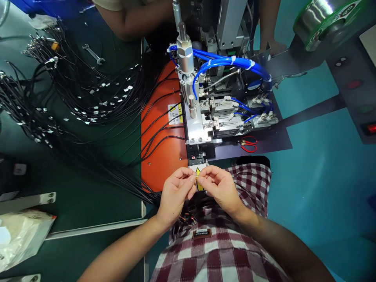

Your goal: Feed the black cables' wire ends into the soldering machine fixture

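A: What do the hands hold?
B: The left hand (175, 192) and right hand (221, 187) pinch one small part (196, 178) between their fingertips, just short of the machine (202, 117) front edge.
A: Room to move?
B: Wires (88, 98) crowd the bench (88, 203) left of the left hand, and some cross the orange plate (160, 156). Scissors (249, 144) lie beyond the right hand. Right of it is open floor (308, 188).

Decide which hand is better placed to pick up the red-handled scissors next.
Probably the right hand: the red-handled scissors lie on the machine base on its side, while the left hand would have to cross over. Both hands pinch a small part.
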`<control>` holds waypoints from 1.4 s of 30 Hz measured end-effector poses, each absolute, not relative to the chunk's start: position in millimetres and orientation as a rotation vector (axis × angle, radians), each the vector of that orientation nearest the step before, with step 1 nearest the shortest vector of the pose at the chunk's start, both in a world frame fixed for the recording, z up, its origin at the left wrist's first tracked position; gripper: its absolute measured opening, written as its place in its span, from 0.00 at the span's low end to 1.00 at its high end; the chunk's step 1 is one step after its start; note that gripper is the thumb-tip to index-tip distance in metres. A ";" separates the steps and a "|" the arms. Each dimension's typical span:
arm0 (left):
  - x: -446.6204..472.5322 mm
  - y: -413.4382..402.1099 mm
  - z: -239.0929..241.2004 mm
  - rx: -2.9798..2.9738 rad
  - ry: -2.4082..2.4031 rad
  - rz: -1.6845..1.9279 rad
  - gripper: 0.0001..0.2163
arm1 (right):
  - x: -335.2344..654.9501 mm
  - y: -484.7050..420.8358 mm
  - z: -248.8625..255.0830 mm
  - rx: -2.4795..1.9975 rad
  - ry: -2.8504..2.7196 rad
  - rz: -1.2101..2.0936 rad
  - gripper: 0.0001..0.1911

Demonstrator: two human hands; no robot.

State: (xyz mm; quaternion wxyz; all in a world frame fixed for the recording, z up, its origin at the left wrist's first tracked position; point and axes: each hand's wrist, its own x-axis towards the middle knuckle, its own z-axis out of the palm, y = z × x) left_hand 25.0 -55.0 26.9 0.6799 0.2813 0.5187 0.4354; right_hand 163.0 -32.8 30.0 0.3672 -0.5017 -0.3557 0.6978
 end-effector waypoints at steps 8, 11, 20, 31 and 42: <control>27.6 -56.1 31.5 0.648 1.203 0.990 0.09 | 163.0 -32.5 31.7 -1.237 -0.795 1.911 0.13; 27.2 -56.8 30.0 0.643 1.201 0.985 0.09 | 162.7 -34.1 31.8 -1.231 -0.803 1.902 0.13; 25.3 -56.0 29.3 0.652 1.195 0.997 0.09 | 164.0 -37.2 30.2 -1.254 -0.892 1.816 0.12; 29.0 -57.3 30.1 0.639 1.247 0.997 0.11 | 162.8 -36.4 31.3 -1.298 -0.878 1.780 0.12; 30.4 -57.6 29.7 0.658 1.254 1.026 0.11 | 162.8 -37.5 30.1 -1.291 -0.846 1.790 0.12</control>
